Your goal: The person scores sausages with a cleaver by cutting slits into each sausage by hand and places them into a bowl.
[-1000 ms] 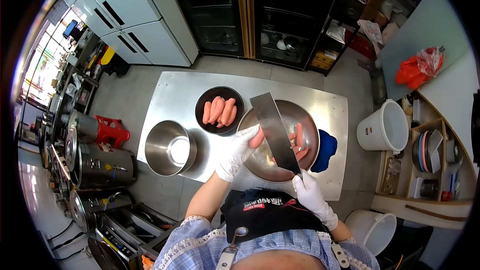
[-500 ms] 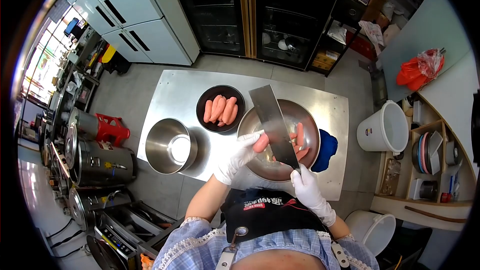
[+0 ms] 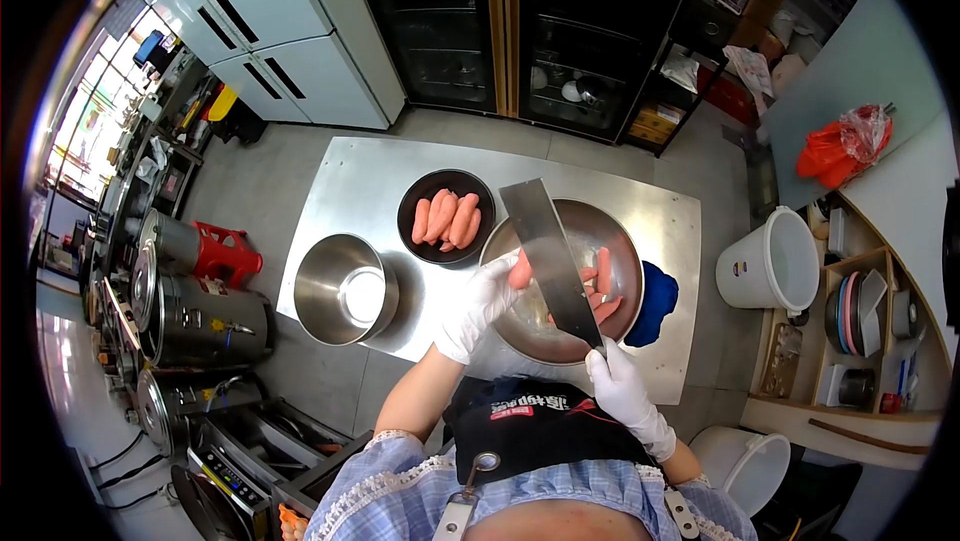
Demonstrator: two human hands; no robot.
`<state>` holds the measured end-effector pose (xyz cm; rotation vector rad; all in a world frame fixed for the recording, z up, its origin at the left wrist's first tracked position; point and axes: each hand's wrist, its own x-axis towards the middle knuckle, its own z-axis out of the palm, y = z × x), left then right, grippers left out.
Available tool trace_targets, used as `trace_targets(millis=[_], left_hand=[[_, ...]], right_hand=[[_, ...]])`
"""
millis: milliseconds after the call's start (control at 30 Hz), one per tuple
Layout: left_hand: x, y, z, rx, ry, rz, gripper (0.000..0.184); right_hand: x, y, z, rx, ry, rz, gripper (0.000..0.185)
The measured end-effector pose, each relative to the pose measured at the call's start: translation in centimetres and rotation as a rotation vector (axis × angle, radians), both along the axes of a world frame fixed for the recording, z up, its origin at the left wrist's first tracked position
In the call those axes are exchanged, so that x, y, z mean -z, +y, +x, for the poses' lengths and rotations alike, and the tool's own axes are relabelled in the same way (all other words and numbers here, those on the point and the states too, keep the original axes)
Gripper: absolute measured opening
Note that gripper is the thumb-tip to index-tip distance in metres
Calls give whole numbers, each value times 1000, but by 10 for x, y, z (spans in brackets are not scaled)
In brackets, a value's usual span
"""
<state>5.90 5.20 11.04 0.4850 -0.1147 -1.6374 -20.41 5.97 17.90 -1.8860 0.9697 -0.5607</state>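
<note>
My left hand [image 3: 480, 299], in a white glove, is closed around a pink sausage [image 3: 520, 271] over the wide metal bowl [image 3: 628, 241]. In my right hand [image 3: 622, 389], also gloved, is the handle of a cleaver [image 3: 548, 251]. Its broad blade slants up and leftward across the bowl, its edge beside the held sausage. Several cut sausage pieces [image 3: 602, 291] lie inside the bowl, partly hidden by the blade. Whole sausages [image 3: 444, 217] fill a black bowl [image 3: 404, 233] behind my left hand.
A deep steel pot [image 3: 340, 286] stands at the left of the steel table [image 3: 350, 166]. A blue cloth [image 3: 655, 303] lies against the wide bowl's right side. On the floor to the right is a white bucket [image 3: 760, 266]; a red stool [image 3: 225, 253] is at left.
The camera view has shifted slightly. My left hand has turned a little with the sausage, and the cleaver stays close beside it.
</note>
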Motion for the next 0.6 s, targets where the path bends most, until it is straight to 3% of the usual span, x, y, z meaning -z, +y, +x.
trace_targets(millis=[233, 600], left_hand=[[-21, -2, -7, -52, 0, 169, 41], [-13, 2, -18, -107, 28, 214, 40]], right_hand=[[10, 2, -1, -13, 11, -2, 18], [22, 2, 6, -19, -12, -118, 14]])
